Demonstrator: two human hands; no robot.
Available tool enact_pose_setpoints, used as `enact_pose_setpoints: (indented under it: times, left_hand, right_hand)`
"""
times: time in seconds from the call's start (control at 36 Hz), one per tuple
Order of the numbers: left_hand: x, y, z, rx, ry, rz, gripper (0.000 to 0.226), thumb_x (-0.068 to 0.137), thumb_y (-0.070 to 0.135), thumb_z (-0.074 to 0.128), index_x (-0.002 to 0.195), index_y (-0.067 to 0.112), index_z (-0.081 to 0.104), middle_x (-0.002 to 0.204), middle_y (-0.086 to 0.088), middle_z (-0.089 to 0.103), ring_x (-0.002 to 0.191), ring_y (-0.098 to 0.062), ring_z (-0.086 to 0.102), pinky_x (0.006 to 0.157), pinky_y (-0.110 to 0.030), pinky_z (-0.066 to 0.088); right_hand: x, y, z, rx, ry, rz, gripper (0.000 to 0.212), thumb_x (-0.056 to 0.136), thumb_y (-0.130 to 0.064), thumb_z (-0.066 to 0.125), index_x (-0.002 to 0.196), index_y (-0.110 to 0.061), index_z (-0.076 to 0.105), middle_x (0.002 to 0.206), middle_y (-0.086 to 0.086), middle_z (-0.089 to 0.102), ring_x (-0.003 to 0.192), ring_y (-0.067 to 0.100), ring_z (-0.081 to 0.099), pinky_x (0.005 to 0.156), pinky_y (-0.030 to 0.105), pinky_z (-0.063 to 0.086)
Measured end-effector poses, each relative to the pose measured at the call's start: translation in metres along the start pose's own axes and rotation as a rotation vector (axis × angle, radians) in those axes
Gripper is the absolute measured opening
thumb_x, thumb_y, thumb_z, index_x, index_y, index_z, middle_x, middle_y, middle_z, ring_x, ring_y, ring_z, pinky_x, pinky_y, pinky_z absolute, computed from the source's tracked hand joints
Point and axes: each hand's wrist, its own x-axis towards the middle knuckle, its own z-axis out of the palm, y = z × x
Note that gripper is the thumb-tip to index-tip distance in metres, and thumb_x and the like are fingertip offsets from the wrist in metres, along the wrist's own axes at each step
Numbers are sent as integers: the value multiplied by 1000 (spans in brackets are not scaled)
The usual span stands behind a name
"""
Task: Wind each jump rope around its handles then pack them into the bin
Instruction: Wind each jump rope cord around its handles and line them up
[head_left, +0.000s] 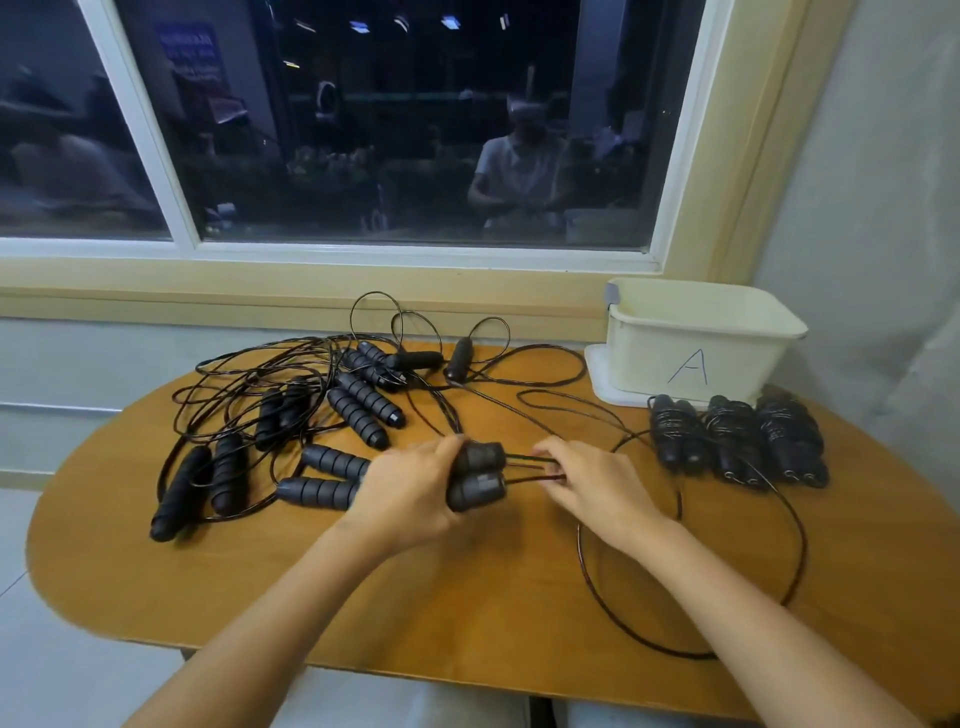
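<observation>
My left hand (410, 488) grips a pair of black foam handles (478, 475) side by side at the table's middle. The thin black rope (524, 467) runs out of their right ends, and my right hand (592, 483) pinches it just beside the handles. The rest of that rope lies in a big loose loop (795, 525) on the right. Three wound jump ropes (737, 441) lie in a row in front of the cream bin (701, 338), which is marked "A". Several unwound ropes with black handles (358, 410) lie tangled on the left half.
The wooden table (467, 597) has a rounded left end and stands against a wall under a window sill (291, 291). The bin sits on a white lid (602, 384) at the back right. A pale curtain (883, 208) hangs at the right.
</observation>
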Motion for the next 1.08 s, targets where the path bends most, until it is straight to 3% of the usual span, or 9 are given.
enact_pose_setpoints:
  times: [0.08, 0.22, 0.31, 0.42, 0.58, 0.67, 0.75, 0.92, 1.08]
  left_hand:
    - [-1, -20, -4, -1, 44, -40, 55, 67, 53, 56, 115, 27, 52, 92, 13, 60, 83, -16, 63, 61, -27, 42]
    - [1, -43, -27, -78, 39, -273, 49, 67, 49, 74, 105, 29, 51, 80, 12, 60, 71, -13, 57, 57, -23, 42]
    - [5, -52, -36, -243, -136, -438, 54, 60, 47, 77, 99, 18, 54, 83, 1, 64, 73, -19, 60, 59, -26, 47]
    - [7, -34, -35, -1137, -215, -536, 71, 52, 42, 74, 115, 11, 62, 109, -7, 71, 95, -28, 69, 82, -39, 59]
    - [22, 12, -15, -1701, -196, -497, 69, 62, 33, 71, 124, 6, 58, 135, -8, 61, 128, -22, 54, 101, -35, 39]
    - [32, 23, -7, -1761, -111, -498, 48, 68, 28, 68, 110, 9, 58, 131, -18, 62, 109, -29, 61, 84, -34, 48]
    - [39, 26, -3, -1800, -27, -461, 42, 65, 27, 69, 99, 7, 54, 93, -11, 68, 81, -25, 61, 72, -34, 52]
    - [40, 8, -13, -1216, 36, -349, 36, 67, 34, 74, 88, 12, 53, 71, 5, 56, 66, -4, 57, 69, -21, 51]
    - [34, -30, -26, 67, 35, -21, 41, 75, 47, 67, 103, 28, 44, 77, 14, 54, 69, -14, 59, 55, -28, 38]
  right_hand:
    - [0, 19, -1, -53, 95, -46, 23, 93, -22, 66, 116, -25, 67, 108, -10, 69, 103, 9, 63, 114, 31, 34]
    - [1, 46, -8, -104, 43, 99, 26, 98, -35, 56, 121, -28, 65, 125, -13, 65, 123, 9, 53, 123, 41, 2]
    - [0, 52, -6, -123, 10, 92, 30, 99, -40, 47, 115, -26, 68, 117, -10, 68, 118, 10, 56, 123, 39, -1]
    - [8, 27, -3, -106, 32, 39, 27, 101, -33, 48, 102, -17, 70, 104, -5, 71, 101, 14, 63, 124, 40, 7]
    - [33, -9, 13, -129, -33, 26, 25, 105, -29, 47, 121, -20, 62, 125, -5, 67, 120, 10, 57, 120, 33, 15]
    - [35, -16, 18, -174, -57, 11, 28, 106, -25, 42, 129, -18, 58, 126, 1, 66, 124, 18, 55, 116, 31, 19]
    - [33, -20, 20, -211, -31, -33, 36, 106, -23, 41, 142, -19, 48, 132, 1, 63, 127, 21, 52, 117, 33, 19]
    - [22, 3, 24, -252, 81, -127, 20, 89, -28, 71, 105, -19, 74, 98, 0, 75, 97, 20, 67, 112, 49, 38]
    - [16, 38, 14, -258, 159, -95, 8, 84, -31, 72, 87, -24, 72, 83, -8, 72, 80, 15, 67, 107, 51, 41]
